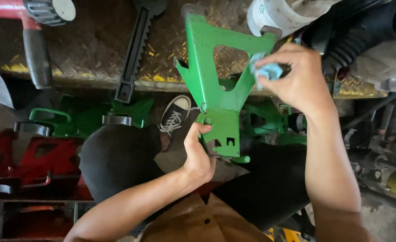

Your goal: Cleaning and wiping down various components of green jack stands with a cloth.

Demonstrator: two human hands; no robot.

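Head view: a green jack stand frame is being held over the lap by the left hand, fingers clamped near its base, while a blue cloth, pinched in the right hand, is being rubbed against its upper edge; steady bracing is being called for next.

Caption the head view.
Left hand steadies a green metal stand; right hand presses a blue cloth on it.
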